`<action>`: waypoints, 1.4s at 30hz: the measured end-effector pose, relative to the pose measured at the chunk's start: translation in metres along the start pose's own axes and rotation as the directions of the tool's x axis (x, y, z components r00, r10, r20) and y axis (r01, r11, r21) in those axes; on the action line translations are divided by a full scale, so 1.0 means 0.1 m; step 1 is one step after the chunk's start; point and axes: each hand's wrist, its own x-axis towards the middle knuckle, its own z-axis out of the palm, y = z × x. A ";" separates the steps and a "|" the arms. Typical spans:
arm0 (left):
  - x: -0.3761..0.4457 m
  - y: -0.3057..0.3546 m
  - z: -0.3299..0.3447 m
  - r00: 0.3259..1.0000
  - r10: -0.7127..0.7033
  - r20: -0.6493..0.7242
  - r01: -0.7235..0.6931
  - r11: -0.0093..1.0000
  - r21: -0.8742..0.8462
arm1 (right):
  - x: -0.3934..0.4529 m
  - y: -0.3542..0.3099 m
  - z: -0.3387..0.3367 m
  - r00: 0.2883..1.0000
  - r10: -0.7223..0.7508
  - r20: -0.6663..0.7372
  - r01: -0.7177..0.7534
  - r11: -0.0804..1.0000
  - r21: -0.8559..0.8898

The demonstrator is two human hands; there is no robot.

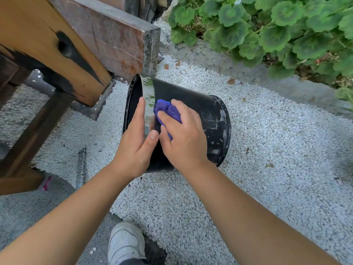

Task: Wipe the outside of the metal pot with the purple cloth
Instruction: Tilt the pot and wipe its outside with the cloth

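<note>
our left hand (136, 148) grips the tipped metal pot (191, 104) at its rim while our right hand (183, 138) presses the purple cloth (168, 110) against its side.

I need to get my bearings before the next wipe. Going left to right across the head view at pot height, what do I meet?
Wooden beam → left hand on the rim of the metal pot → purple cloth → right hand → the pot's scuffed base → white gravel.
</note>
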 end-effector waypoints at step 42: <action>-0.29 -0.06 -0.02 0.989 -0.118 0.089 0.138 0.951 -0.277 | -0.10 0.47 -0.08 0.890 0.449 -0.086 -0.455 0.886 -0.084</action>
